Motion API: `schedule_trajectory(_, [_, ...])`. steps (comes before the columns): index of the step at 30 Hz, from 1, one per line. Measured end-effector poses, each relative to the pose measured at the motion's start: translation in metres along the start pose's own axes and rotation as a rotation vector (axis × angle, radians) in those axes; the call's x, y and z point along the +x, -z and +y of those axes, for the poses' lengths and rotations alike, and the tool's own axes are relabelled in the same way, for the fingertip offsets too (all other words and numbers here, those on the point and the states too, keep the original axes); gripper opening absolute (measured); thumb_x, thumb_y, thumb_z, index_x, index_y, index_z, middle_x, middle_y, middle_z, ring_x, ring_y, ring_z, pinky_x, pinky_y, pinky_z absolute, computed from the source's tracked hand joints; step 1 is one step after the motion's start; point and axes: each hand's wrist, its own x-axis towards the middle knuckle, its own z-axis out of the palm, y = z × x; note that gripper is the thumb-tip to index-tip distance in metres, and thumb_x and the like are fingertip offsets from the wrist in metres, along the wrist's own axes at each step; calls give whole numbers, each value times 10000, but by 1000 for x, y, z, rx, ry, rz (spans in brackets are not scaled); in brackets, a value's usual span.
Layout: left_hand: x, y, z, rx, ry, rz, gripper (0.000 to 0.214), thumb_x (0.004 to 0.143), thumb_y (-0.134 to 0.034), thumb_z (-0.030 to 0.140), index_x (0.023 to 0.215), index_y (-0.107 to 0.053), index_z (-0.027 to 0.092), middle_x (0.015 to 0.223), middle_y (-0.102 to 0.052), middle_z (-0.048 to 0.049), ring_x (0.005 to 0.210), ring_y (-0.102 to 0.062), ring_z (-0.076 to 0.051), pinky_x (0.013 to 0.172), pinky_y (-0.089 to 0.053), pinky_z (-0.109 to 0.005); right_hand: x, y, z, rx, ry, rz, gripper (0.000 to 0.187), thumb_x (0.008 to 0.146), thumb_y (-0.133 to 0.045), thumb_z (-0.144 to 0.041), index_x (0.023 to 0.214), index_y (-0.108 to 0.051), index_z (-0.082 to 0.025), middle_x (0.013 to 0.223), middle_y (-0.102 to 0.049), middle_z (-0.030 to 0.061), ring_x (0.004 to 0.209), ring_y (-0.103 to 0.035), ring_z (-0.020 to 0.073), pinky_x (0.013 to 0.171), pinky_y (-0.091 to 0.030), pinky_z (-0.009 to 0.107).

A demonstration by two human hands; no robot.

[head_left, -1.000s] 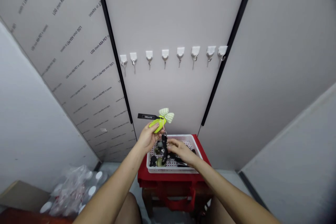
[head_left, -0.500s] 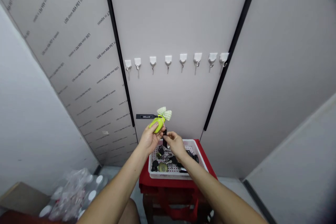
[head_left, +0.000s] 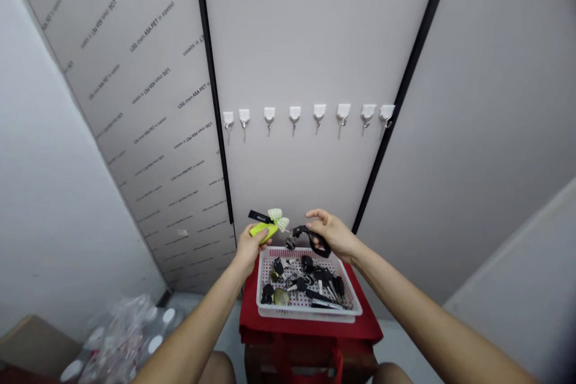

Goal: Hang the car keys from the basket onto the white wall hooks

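Observation:
My left hand (head_left: 249, 247) grips a bright yellow-green fob (head_left: 261, 231) with thumb and fingers. A pale green checked bow (head_left: 278, 217) and a black numbered tag (head_left: 258, 216) are attached to it. My right hand (head_left: 333, 233) has hold of a black looped key strap (head_left: 318, 242), its index finger stretched out. Metal rings or small parts hang at the strap's near end, beside the bow; whether they join the fob I cannot tell. Below both hands is a white plastic basket (head_left: 310, 314) holding several black-headed keys (head_left: 300, 283) and an olive-coloured pendant (head_left: 281, 297).
The basket stands on a red cloth (head_left: 369, 318) over a small stool. A row of several white adhesive hooks (head_left: 294, 113) runs along the grey wall panel ahead, between two black strips. Bottles in clear plastic (head_left: 121, 336) and a cardboard box (head_left: 38, 342) are at lower left.
My hands have moved apart: the right hand has gone right, drawing the black strap away from the fob. The left hand and fob are slightly lower and more left, showing more of the basket.

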Motion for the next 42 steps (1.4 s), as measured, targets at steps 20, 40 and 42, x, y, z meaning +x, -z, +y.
schedule_trajectory(20, [-7, -17, 111, 166, -328, -356, 216, 636, -447, 344, 634, -473, 129, 356, -335, 77, 325, -309, -32, 389, -272, -172, 51, -52, -144, -412, 438, 20, 264, 586, -525, -307, 794, -489, -149, 637, -518, -8, 545, -462, 65, 475, -327, 173])
schedule_trajectory(40, [70, -6, 197, -254, -428, -155, 158, 672, -400, 226, 539, -355, 154, 356, -331, 75, 298, -309, -28, 354, -230, -153, 143, -141, -161, 21, 377, 203, 182, 683, -387, -288, 615, -490, -155, 443, -485, -16, 363, -431, 69, 344, -325, 178])
schedule_trajectory(42, [77, -3, 192, -279, -393, -146, 173, 667, -409, 241, 531, -350, 154, 351, -327, 77, 295, -306, -27, 352, -231, -150, 150, -144, -155, -19, 339, 225, 203, 699, -358, -288, 628, -496, -157, 435, -501, -4, 351, -441, 78, 334, -328, 184])
